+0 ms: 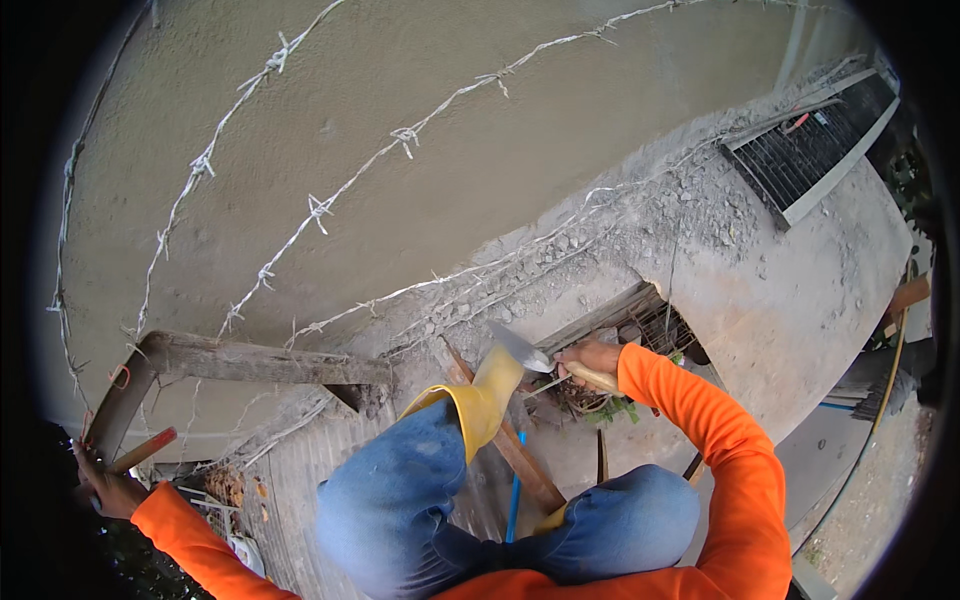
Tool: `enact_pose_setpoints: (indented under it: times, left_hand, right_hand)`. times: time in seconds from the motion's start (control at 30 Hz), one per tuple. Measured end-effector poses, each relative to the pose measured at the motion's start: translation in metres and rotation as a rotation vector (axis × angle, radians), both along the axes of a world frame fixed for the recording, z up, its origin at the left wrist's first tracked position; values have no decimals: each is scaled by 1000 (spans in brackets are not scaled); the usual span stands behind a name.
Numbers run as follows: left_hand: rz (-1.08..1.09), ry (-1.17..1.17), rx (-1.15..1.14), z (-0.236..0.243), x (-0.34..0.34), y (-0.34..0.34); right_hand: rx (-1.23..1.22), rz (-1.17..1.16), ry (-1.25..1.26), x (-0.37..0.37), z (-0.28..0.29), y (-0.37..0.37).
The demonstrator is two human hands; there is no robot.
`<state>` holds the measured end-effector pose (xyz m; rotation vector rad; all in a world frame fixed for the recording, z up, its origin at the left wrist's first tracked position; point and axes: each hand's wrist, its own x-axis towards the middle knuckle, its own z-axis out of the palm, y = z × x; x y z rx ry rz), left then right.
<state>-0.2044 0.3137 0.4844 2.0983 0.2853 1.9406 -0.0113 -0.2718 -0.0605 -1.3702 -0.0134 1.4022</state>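
My right hand [588, 360] is closed round the wooden handle of a trowel [520, 348]. Its pointed metal blade reaches left, beside the yellow rubber boot [492, 392] on my left foot. At the far left, my left hand [112, 490] is wrapped round the lower part of a weathered post [125, 405], which bends into a horizontal grey beam [265, 358]. A reddish-brown stick [145, 450] juts out by that hand; whether I grip it too, I cannot tell. Both arms are in orange sleeves, and my knees in blue jeans are bent.
Strands of barbed wire [405, 135] cross before the rendered wall [330, 70]. Rubble [690, 205] lies along the wall's foot. Near my right hand, an opening [655, 325] in the concrete slab shows rods and debris. A dark grate-like frame [810, 140] lies at upper right. Corrugated sheet [310, 480] lies below.
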Motion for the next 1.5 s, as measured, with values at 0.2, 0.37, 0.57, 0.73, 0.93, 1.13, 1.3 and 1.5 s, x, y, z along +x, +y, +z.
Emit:
enact_pose_setpoints:
  times: [0.2, 0.37, 0.57, 0.73, 0.93, 1.13, 1.3, 1.5]
  left_hand:
    - [87, -65, -120, -3, 9, -12]
    - [116, -9, -51, -3, 4, 1]
    - [218, 37, 83, -5, -3, 17]
    - [164, 1, 1, 1, -1, 9]
    - [170, -132, -92, -2, 15, -22]
    - [219, -160, -173, -6, 23, -42]
    - [105, -112, 35, -7, 17, -33]
    - [97, -135, -19, -3, 19, -28]
  right_hand:
    - [153, 57, 234, 7, -6, 85]
    - [-8, -85, 79, 9, -49, 131]
    - [13, -196, 40, 19, -65, 57]
    - [19, -269, 68, 14, -39, 15]
    - [99, 120, 126, 7, -43, 61]
    - [118, 99, 133, 12, -51, 49]
    - [91, 180, 141, 16, -63, 68]
    - [53, 29, -60, 25, -76, 109]
